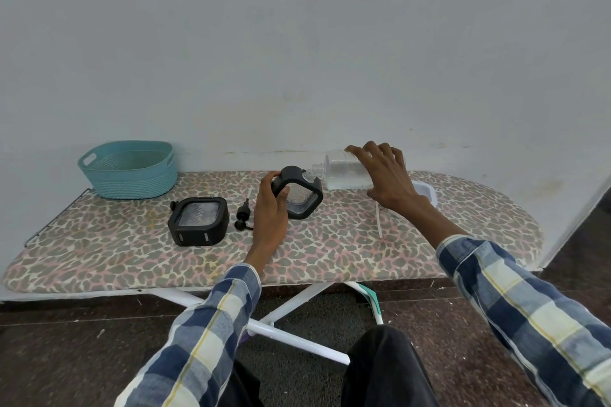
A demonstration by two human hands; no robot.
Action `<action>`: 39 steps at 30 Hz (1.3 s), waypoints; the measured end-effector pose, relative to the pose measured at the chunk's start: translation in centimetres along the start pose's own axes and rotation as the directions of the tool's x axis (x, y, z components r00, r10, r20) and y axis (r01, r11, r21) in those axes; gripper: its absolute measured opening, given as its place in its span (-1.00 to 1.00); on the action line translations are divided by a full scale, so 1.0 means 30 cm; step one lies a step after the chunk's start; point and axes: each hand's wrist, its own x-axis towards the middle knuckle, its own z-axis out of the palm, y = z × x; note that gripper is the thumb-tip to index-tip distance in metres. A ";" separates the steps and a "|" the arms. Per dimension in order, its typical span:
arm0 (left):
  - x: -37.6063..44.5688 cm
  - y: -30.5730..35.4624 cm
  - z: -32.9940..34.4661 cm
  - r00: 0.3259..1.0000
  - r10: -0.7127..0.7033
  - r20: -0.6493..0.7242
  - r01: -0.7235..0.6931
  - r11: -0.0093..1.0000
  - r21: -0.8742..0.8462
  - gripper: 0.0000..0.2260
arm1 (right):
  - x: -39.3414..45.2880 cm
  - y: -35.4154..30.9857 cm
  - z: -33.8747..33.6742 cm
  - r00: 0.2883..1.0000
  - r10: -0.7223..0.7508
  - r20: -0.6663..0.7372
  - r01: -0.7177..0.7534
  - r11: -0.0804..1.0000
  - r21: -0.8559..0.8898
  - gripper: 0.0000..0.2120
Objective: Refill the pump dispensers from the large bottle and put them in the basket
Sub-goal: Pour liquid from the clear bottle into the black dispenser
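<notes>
My left hand (pixel 271 208) grips a black-framed square dispenser (pixel 300 196) and tilts it, with its open neck turned toward the right. In my right hand (pixel 383 172) the large clear bottle (pixel 344 172) lies tipped on its side. Its threaded mouth touches the dispenser's neck. A second black dispenser (pixel 198 221) rests on the board to the left, with its pump top missing. Between the two dispensers lies a black pump head (pixel 244 211) with its tube. The teal basket (pixel 129 169) stands at the board's far left corner and looks empty.
Everything sits on a leopard-print ironing board (pixel 330 254) against a pale wall. A white lid-like piece (pixel 425 191) lies behind my right wrist. A thin white tube (pixel 379 221) lies beside it. White legs and dark floor show below.
</notes>
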 end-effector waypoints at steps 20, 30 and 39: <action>0.001 -0.001 0.002 1.000 -0.015 0.005 0.015 1.000 -0.002 -0.64 | 0.001 -0.001 0.000 1.000 0.001 -0.005 -0.001 1.000 0.000 0.04; 0.000 0.000 0.001 1.000 -0.029 0.004 0.029 1.000 0.011 -0.63 | 0.005 -0.002 0.001 1.000 0.000 -0.003 0.000 1.000 -0.004 0.06; 0.001 -0.003 0.000 1.000 -0.026 0.011 0.025 1.000 0.010 -0.61 | 0.003 -0.001 -0.001 1.000 -0.004 -0.004 0.004 1.000 -0.015 0.06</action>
